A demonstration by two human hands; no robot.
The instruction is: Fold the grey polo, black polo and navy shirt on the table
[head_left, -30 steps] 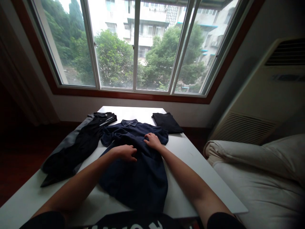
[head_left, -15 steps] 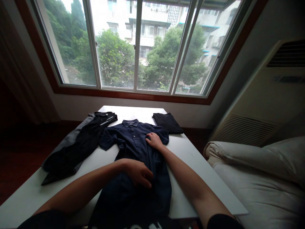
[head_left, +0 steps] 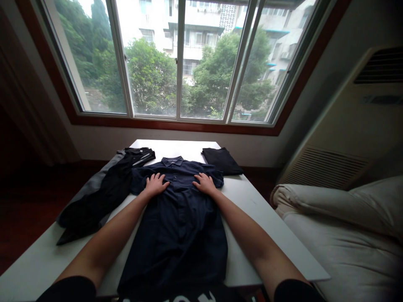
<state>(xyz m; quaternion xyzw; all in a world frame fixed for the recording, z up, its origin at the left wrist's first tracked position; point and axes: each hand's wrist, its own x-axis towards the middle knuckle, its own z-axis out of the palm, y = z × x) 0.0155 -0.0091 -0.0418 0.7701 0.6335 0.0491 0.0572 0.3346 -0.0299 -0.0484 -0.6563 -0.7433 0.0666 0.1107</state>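
dark folded cloth (head_left: pixel 222 161) beyond right hand (head_left: pixel 204 183)

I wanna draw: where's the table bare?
The white tabletop is bare right of the right forearm and beyond the navy shirt, between dark clothes and folded black garment. The shirt, under left hand and right hand, crowds the middle.

The black top's (head_left: pixel 226 295) white lettering (head_left: pixel 206 297) is cut off.

We are pressing our left hand (head_left: pixel 155 185) and right hand (head_left: pixel 204 183) on the chest of a navy shirt (head_left: pixel 179 218), fingers spreading. The shirt is lying face up on the white counter (head_left: pixel 252 209), between dark garments (head_left: pixel 107 188) on the left and a folded black cloth (head_left: pixel 222 161) on the right.
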